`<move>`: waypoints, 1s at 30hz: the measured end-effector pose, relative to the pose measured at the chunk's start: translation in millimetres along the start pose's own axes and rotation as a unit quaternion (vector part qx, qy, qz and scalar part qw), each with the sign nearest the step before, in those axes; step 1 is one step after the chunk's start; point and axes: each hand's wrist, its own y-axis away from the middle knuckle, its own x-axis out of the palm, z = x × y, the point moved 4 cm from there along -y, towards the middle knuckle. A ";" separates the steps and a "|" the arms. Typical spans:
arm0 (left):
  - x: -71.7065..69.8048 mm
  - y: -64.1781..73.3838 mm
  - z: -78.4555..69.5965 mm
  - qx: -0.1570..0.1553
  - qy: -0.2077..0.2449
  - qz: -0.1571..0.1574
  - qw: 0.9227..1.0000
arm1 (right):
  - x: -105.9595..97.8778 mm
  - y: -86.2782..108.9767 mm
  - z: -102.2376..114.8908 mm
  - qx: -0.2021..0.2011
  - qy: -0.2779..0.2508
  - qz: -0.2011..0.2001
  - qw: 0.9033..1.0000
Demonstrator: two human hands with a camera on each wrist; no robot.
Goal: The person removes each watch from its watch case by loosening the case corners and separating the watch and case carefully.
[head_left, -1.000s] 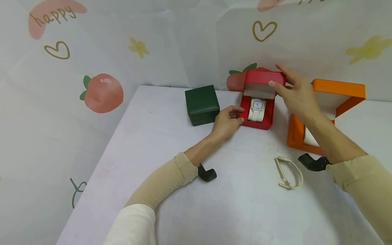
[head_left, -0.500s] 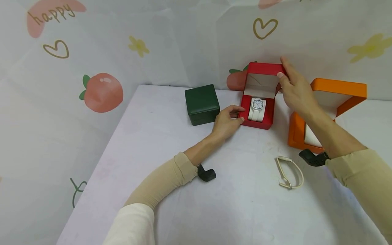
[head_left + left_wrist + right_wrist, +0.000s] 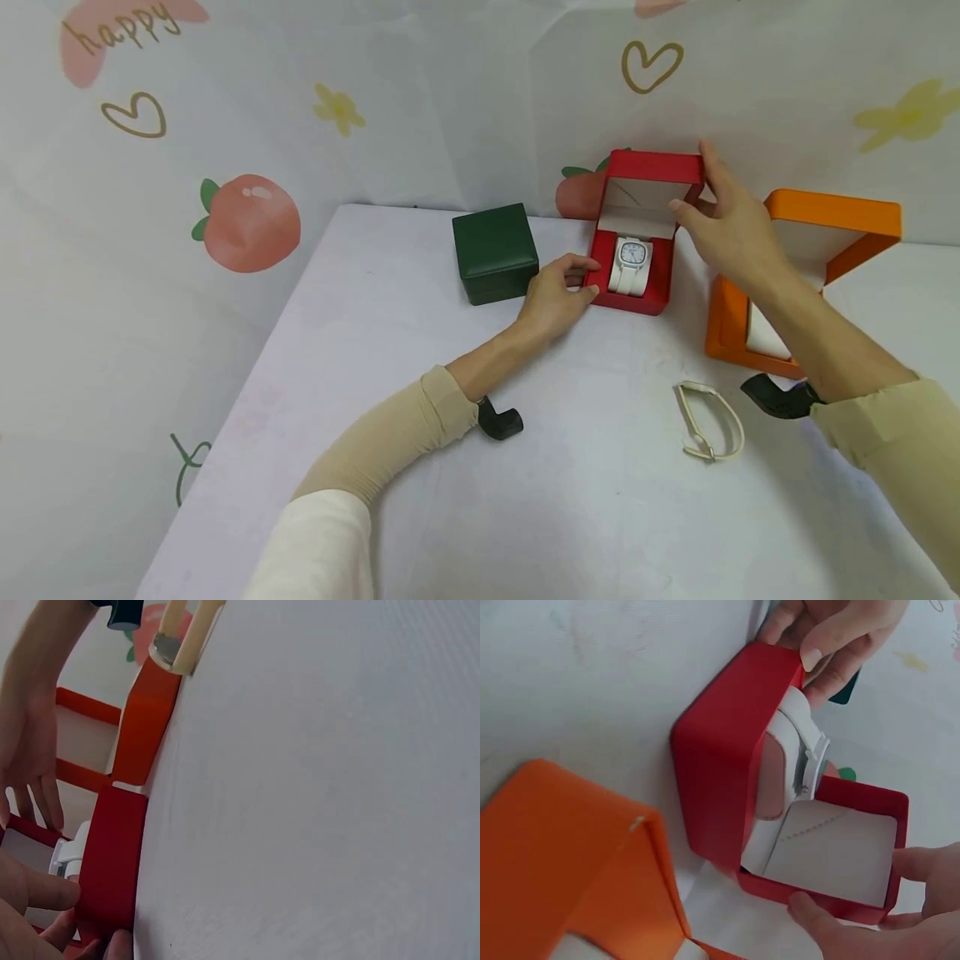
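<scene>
A red watch box point(image 3: 626, 305) stands at the back with its lid point(image 3: 654, 167) raised. Inside sits a white watch point(image 3: 632, 254) with a square dial, wrapped on a cushion. My left hand point(image 3: 553, 297) grips the left side of the box's base between thumb and fingers. At the lid's right edge is my right hand point(image 3: 733, 235); the right wrist view shows its thumb point(image 3: 810, 911) and fingers holding that edge. A closed green box point(image 3: 495, 254) stands just beyond my left hand. Under my right forearm lies an opened orange box point(image 3: 727, 329), partly hidden.
A cream-strapped watch point(image 3: 708, 425) lies on its side on the white tabletop point(image 3: 570, 500), in front of the orange box. A printed cloth backdrop point(image 3: 435, 108) rises close behind the boxes. Black camera mounts point(image 3: 501, 421) stick out at both wrists.
The red box's lid has tipped farther back, and my right hand has moved slightly up and right with it. My left hand stays at the base. The watch has not moved.
</scene>
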 end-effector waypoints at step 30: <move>-6.9 -6.5 -31.8 0.123 -0.166 0.070 0.976 | 13.4 43.7 -8.4 -0.019 0.050 0.036 0.998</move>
